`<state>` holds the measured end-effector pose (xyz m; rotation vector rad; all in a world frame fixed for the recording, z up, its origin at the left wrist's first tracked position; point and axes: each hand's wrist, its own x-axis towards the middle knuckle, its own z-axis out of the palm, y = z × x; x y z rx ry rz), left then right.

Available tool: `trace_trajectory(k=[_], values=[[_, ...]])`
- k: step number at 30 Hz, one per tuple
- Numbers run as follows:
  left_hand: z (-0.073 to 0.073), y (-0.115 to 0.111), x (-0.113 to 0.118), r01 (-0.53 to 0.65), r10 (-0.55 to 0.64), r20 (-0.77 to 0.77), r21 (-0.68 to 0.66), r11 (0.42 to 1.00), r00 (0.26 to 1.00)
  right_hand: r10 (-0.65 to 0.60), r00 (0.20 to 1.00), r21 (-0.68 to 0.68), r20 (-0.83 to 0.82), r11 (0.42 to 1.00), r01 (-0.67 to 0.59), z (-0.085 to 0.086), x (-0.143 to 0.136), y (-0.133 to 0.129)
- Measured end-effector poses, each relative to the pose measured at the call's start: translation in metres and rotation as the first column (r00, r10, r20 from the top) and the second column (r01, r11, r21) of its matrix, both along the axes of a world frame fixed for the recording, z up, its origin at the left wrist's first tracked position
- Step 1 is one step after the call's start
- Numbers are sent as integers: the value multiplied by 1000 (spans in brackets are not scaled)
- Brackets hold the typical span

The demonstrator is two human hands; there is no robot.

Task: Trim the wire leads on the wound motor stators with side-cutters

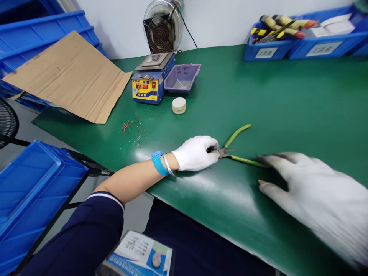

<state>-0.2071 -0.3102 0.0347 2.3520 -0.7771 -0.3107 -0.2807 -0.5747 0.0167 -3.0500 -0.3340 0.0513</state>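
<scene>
- Your left hand point(196, 153), in a white knit glove, rests on the green mat point(287, 103) with its fingers curled at the metal head of the cutting pliers point(234, 151); whether they actually pinch the head you cannot tell.
- The pliers lie flat near the middle of the mat, between your two hands, their two slim green handles spread in a V that opens to the right.
- Your right hand point(316, 195), also gloved and blurred, lies near right with its fingers spread and holding nothing; its fingertips reach the end of the near handle.
- A blue wristband point(157, 162) and a metal bangle point(167, 165) circle your left wrist.
- Left of your left hand, thin copper-coloured wire offcuts point(135, 130) lie scattered on the mat.
- Farther off sits a small round white puck point(179, 105).
- Behind it stands a blue and yellow solder pot point(151, 82) with red digits and a flat metal top, and a round fan point(162, 27) behind that.
- A shallow purple tray point(182, 78) beside the pot holds a few fine wire scraps.
- A creased brown cardboard sheet point(69, 76) overlaps the mat's far left corner.
- Far right, labelled blue bins point(301, 46) stand in a row; the left one holds yellow-handled tools point(280, 27).
- A blue crate point(31, 191) stands off the mat at near left.
</scene>
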Motion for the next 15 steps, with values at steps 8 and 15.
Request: trace_trajectory(k=[8, 15], values=[[2, 0, 4, 11, -11, -10, 10, 1000, 1000, 10, 998, 60, 56, 998, -14, 14, 20, 42], [0, 0, 5, 31, -31, -23, -12, 999, 999, -37, 996, 2, -76, 999, 37, -19, 14, 0]])
